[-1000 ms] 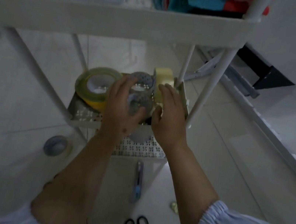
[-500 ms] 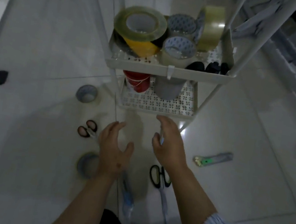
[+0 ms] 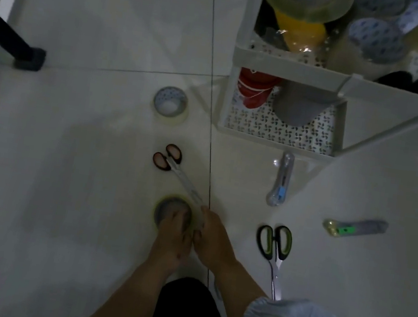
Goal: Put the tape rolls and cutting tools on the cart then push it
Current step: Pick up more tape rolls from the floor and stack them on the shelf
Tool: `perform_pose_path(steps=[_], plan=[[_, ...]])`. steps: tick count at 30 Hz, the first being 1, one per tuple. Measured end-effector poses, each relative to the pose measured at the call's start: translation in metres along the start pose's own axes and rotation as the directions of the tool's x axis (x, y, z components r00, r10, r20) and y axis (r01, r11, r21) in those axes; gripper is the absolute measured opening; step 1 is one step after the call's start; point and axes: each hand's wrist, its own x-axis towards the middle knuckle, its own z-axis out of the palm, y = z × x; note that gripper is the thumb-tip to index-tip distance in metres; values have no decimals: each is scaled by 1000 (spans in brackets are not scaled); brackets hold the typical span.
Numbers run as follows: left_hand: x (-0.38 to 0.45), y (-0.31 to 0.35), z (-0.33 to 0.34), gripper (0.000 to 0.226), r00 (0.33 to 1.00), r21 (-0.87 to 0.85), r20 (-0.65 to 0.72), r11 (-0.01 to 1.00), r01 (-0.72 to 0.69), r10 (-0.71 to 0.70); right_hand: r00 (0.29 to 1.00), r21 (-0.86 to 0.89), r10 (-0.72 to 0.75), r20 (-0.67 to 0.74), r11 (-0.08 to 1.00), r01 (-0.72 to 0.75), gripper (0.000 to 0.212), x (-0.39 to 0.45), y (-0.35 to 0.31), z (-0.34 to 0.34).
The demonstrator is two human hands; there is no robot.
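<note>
A yellowish tape roll (image 3: 167, 206) lies on the floor tiles. My left hand (image 3: 173, 237) covers it, fingers curled over its top and hole. Beside it, the fingertips of my right hand (image 3: 213, 238) touch the roll's right edge, at the blade tip of the red-handled scissors (image 3: 168, 158). Another tape roll (image 3: 170, 105) lies further away. To the right lie green-handled scissors (image 3: 274, 241), a blue cutter in clear wrap (image 3: 281, 180) and a grey-green utility knife (image 3: 355, 228). The white cart (image 3: 285, 66) stands top right, with several tape rolls (image 3: 302, 11) on its middle shelf.
The cart's lower shelf (image 3: 277, 137) holds a red roll (image 3: 254, 88) and a grey object (image 3: 298, 106). A black furniture leg (image 3: 28, 58) stands at the far left. My dark-clothed knee (image 3: 186, 311) is under my arms.
My hands left the cart's middle shelf and dropped to the floor. They came together on the yellowish tape roll, and my view tilted down and left.
</note>
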Motion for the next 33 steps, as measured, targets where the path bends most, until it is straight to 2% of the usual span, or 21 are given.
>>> perform_pose_path(steps=[4, 6, 9, 11, 16, 19, 24, 28, 33], plan=[[6, -9, 2, 38, 991, 10, 126, 999, 48, -49, 999, 51, 47, -2, 998, -46, 32, 10, 1, 5], [7, -10, 1, 43, 988, 25, 149, 999, 38, -41, 999, 82, 36, 11, 996, -37, 33, 9, -2, 2], [7, -5, 0, 45, 995, -20, 93, 999, 40, -38, 999, 157, -35, -1, 987, 35, 43, 5, -10, -11], [7, 1, -1, 41, 998, -93, 39, 994, 50, -46, 994, 170, -91, -65, 980, 101, 53, 1, -15, -20], [4, 25, -2, 41, 999, -203, -40, 979, 25, -34, 973, 160, -158, -170, 969, 186, 44, 0, -10, -40], [1, 52, -5, 43, 998, -250, -19, 966, -68, 65, 951, 165, -161, -263, 964, 209, 43, -11, -3, -64], [-2, 113, -6, 45, 943, -196, -71, 922, -334, 326, 868, 59, -208, -451, 963, 262, 42, -39, -3, -120], [-10, 173, -4, 53, 871, -181, -162, 853, -489, 465, 729, -56, -279, -625, 948, 314, 44, -71, -12, -172], [-31, 248, -9, 37, 770, -205, -261, 746, -633, 582, 571, -100, -318, -756, 920, 380, 41, -118, -22, -226]])
